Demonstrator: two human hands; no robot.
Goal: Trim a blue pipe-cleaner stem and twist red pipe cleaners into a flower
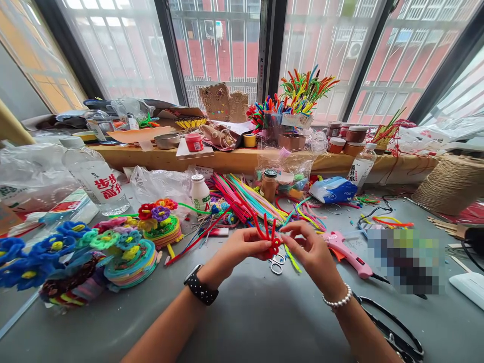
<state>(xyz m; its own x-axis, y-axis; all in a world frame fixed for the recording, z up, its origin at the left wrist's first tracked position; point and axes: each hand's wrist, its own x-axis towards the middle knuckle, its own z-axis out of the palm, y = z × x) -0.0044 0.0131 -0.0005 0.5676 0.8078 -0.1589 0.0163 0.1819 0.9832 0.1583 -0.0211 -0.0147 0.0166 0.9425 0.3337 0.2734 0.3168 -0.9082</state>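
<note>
A small red pipe-cleaner flower [274, 246] with several red stems standing up from it is between my hands, above the grey table. My left hand [247, 246] is closed in a pinch on its left side. Curled at the flower's right edge, the thumb and index finger of my right hand [308, 252] close on its red fuzzy wire; the exact contact is too small to make out. Just below the flower lie white-handled scissors [277, 264]. A pink hot glue gun [350, 254] rests right of my right hand.
Finished pipe-cleaner flower pieces [130, 259] stand on the left. Loose pipe cleaners [251, 199], a small white bottle [200, 194] and a brown jar [268, 185] lie beyond my hands. A twine spool [448, 184] stands at right; a cluttered wooden ledge [227, 160] runs along the window.
</note>
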